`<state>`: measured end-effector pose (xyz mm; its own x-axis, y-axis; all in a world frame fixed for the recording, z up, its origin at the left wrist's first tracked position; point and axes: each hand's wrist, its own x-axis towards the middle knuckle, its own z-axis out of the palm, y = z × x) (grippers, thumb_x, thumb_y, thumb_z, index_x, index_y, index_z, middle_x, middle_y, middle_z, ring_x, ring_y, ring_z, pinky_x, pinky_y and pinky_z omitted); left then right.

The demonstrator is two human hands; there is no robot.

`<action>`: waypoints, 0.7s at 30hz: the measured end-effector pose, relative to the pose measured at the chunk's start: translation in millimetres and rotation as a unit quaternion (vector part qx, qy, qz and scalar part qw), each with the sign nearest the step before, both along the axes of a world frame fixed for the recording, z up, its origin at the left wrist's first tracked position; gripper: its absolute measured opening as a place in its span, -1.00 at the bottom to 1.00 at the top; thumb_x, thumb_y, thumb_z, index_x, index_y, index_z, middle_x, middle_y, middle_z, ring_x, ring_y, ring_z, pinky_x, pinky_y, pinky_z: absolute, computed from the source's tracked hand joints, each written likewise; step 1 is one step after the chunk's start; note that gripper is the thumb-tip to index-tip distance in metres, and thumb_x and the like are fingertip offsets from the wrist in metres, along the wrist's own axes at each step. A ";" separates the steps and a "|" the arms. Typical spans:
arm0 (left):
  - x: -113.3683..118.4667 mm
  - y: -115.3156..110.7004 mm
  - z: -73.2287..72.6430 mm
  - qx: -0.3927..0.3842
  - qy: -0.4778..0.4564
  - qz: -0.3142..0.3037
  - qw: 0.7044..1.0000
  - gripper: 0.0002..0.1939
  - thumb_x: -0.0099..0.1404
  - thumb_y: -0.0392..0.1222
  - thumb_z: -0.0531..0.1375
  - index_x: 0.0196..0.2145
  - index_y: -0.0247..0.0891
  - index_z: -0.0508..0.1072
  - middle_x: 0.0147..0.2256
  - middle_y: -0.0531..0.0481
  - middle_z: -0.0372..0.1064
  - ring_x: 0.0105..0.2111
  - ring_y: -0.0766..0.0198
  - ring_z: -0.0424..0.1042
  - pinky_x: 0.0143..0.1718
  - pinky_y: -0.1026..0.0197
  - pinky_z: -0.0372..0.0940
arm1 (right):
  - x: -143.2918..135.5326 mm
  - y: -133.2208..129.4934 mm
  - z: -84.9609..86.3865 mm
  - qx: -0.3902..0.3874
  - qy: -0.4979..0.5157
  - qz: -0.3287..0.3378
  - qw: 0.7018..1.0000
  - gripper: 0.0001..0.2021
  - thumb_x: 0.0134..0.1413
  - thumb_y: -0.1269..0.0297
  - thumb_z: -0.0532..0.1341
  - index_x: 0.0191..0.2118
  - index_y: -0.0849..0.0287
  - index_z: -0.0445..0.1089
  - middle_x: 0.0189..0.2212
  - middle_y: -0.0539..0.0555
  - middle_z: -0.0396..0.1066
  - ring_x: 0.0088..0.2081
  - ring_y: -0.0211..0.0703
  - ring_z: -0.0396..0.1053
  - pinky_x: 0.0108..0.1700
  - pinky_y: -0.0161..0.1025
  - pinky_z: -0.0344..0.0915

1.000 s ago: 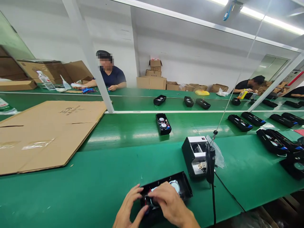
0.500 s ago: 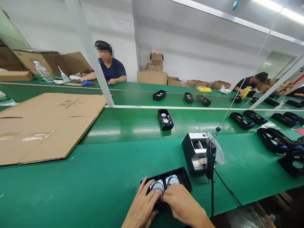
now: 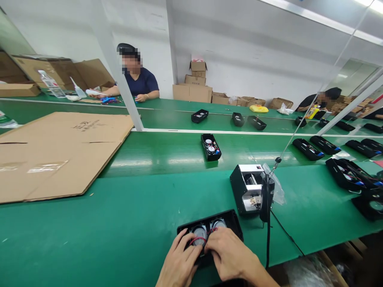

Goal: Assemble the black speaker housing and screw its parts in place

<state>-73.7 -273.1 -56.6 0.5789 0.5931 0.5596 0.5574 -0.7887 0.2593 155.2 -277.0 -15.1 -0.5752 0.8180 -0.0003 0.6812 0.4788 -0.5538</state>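
Observation:
An open black speaker housing (image 3: 231,221) lies on the green bench right in front of me, with two round silver speaker drivers (image 3: 200,233) and red wires inside. My left hand (image 3: 179,263) rests on its near left edge, fingers reaching in toward the left driver. Over the near right part, my right hand (image 3: 229,255) has its fingertips on the wiring between the drivers. Neither hand lifts the housing.
A black and silver box machine (image 3: 247,191) and a hanging black electric screwdriver (image 3: 265,199) stand just beyond. A speaker housing (image 3: 211,147) rides the belt. Flat cardboard (image 3: 56,151) lies left. More black housings (image 3: 347,177) sit right. A person (image 3: 139,81) works across the line.
The view has tilted slightly. Both my hands have slid back toward me, uncovering the two drivers, and the red wires now show between them.

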 end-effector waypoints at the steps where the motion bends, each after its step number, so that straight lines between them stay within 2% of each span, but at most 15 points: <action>1: 0.9 0.1 1.3 0.005 0.000 0.002 1.000 -0.42 0.10 -0.50 0.12 0.07 -0.19 0.47 -0.25 0.07 0.61 -0.01 0.07 0.58 0.42 -0.03 0.24 | -1.0 -0.7 4.6 -0.005 -0.018 0.001 1.000 -0.81 0.04 0.45 0.20 -0.22 0.15 0.50 -0.25 0.09 0.60 -0.19 0.03 0.54 0.07 -0.04 0.37; 4: 5.5 -1.4 0.2 0.034 -0.020 0.020 0.999 -0.42 0.08 -0.54 0.10 0.04 -0.19 0.49 -0.32 0.12 0.56 -0.07 0.13 0.57 0.37 0.02 0.24 | -1.0 -3.2 14.6 -0.027 -0.043 0.008 0.999 -0.78 0.04 0.40 0.28 -0.15 0.10 0.48 -0.17 0.13 0.60 -0.12 0.09 0.53 0.24 0.04 0.31; 6: 7.7 -2.2 -4.2 0.042 -0.041 0.023 0.998 -0.47 0.12 -0.55 0.11 0.00 -0.20 0.49 -0.32 0.12 0.55 -0.09 0.15 0.54 0.34 0.04 0.23 | 0.5 -5.4 14.7 -0.038 -0.051 0.016 0.998 -0.73 0.03 0.41 0.31 -0.11 0.06 0.47 -0.13 0.13 0.59 -0.08 0.10 0.52 0.27 0.02 0.30; 7: 7.8 -1.1 -5.8 0.014 -0.047 0.013 0.999 -0.52 0.15 -0.53 0.14 -0.02 -0.20 0.50 -0.31 0.11 0.55 -0.09 0.15 0.52 0.31 0.03 0.24 | 1.2 -6.1 13.3 -0.037 -0.058 0.016 0.998 -0.71 0.03 0.43 0.32 -0.10 0.05 0.46 -0.12 0.13 0.58 -0.07 0.11 0.51 0.26 0.02 0.29; 9: 6.0 7.2 -4.2 -0.114 -0.042 -0.006 0.993 -0.62 0.17 -0.48 0.23 -0.08 -0.17 0.52 -0.24 0.08 0.57 -0.05 0.11 0.50 0.22 0.00 0.29 | 2.1 -4.0 10.9 -0.030 -0.079 0.022 0.996 -0.69 0.07 0.45 0.31 -0.05 0.06 0.46 -0.11 0.15 0.56 -0.05 0.12 0.50 0.24 0.04 0.29; 11: 2.5 25.6 5.9 -0.280 -0.028 -0.002 0.960 -0.65 0.12 -0.41 0.34 -0.13 -0.16 0.52 -0.17 0.05 0.57 -0.03 0.06 0.48 0.11 -0.02 0.32 | 1.6 6.1 13.4 -0.028 -0.095 0.024 0.995 -0.62 0.16 0.42 0.29 0.10 0.10 0.45 -0.01 0.18 0.56 0.04 0.15 0.48 0.23 0.05 0.27; 13: -0.6 51.5 22.1 -0.387 -0.020 0.015 0.922 -0.58 0.05 -0.33 0.46 -0.13 -0.16 0.50 -0.17 0.06 0.56 -0.07 0.07 0.49 0.03 0.02 0.32 | -0.4 25.2 22.8 -0.040 -0.106 0.027 0.993 -0.58 0.23 0.38 0.28 0.20 0.13 0.43 0.04 0.17 0.56 0.10 0.15 0.49 0.18 0.02 0.26; 15: -2.0 78.1 38.6 -0.445 -0.022 0.017 0.895 -0.52 -0.01 -0.24 0.53 -0.14 -0.17 0.48 -0.27 0.13 0.53 -0.18 0.15 0.50 -0.09 0.12 0.32 | -3.9 48.7 36.2 -0.055 -0.115 0.013 0.992 -0.59 0.25 0.32 0.31 0.20 0.09 0.48 -0.02 0.12 0.61 0.07 0.11 0.53 0.13 -0.05 0.26; 17: -1.7 98.2 50.6 -0.484 -0.026 0.012 0.874 -0.50 -0.06 -0.20 0.54 -0.19 -0.18 0.45 -0.34 0.19 0.49 -0.28 0.23 0.49 -0.24 0.21 0.28 | -8.0 69.3 48.3 -0.067 -0.128 0.000 0.989 -0.59 0.18 0.19 0.41 0.14 0.08 0.55 -0.15 0.11 0.64 -0.01 0.12 0.57 0.02 -0.11 0.26; 19: -0.4 108.8 56.3 -0.510 -0.032 0.011 0.860 -0.50 -0.10 -0.19 0.53 -0.23 -0.19 0.43 -0.37 0.21 0.46 -0.31 0.26 0.46 -0.32 0.25 0.23 | -11.7 81.8 54.3 -0.067 -0.136 -0.009 0.988 -0.54 0.09 0.10 0.47 0.10 0.08 0.59 -0.22 0.12 0.64 -0.05 0.16 0.59 -0.09 -0.15 0.25; 21: 0.9 111.4 56.9 -0.523 -0.039 0.012 0.851 -0.50 -0.13 -0.19 0.52 -0.24 -0.19 0.41 -0.38 0.21 0.45 -0.32 0.27 0.44 -0.34 0.26 0.20 | -14.2 85.9 52.9 -0.057 -0.139 -0.014 0.989 -0.57 0.06 0.10 0.47 0.05 0.08 0.61 -0.25 0.12 0.64 -0.08 0.17 0.60 -0.14 -0.16 0.22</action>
<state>-72.8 -161.7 0.4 0.5452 0.8017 -0.2451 0.5181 -0.0924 0.8503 141.1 -191.2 37.8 -0.5171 0.8192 -0.2481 0.8267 0.4029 -0.3927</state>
